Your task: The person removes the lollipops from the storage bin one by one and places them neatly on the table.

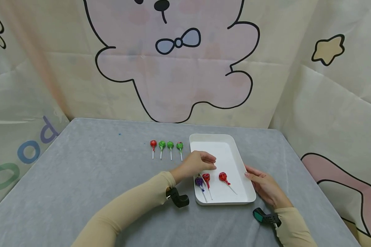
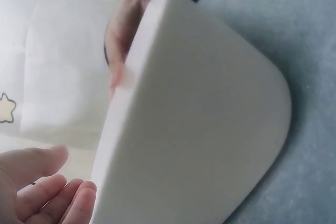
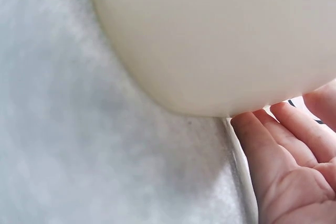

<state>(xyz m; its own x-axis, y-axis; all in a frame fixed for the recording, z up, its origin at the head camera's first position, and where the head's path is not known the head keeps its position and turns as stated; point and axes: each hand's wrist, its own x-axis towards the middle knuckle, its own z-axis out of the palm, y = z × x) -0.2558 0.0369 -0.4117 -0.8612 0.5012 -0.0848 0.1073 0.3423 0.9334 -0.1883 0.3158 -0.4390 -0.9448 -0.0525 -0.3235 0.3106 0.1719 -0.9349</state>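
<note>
work status, judged from the layout: partly complete. reference item: the white rectangular plastic tray (image 1: 225, 151). left of the tray's far end, one red-wrapped ball lollipop (image 1: 153, 143) and three green-wrapped ball lollipops (image 1: 170, 144) lie in an even row on the grey cloth-covered table (image 1: 80, 178); this row reads as the finished portion. inside the tray's near half, a purple-wrapped ball lollipop (image 1: 199, 181) and two further red-wrapped ball lollipops (image 1: 223, 176) lie loose; these read as the portion left. the left hand (image 1: 200, 162) is above the tray's left side, fingers loosely bent, thumb apart, no item visible between them. the right hand (image 1: 266, 187) touches the tray's right outer edge, fingers nearly straight. items hidden beneath the left hand cannot be determined.
</note>
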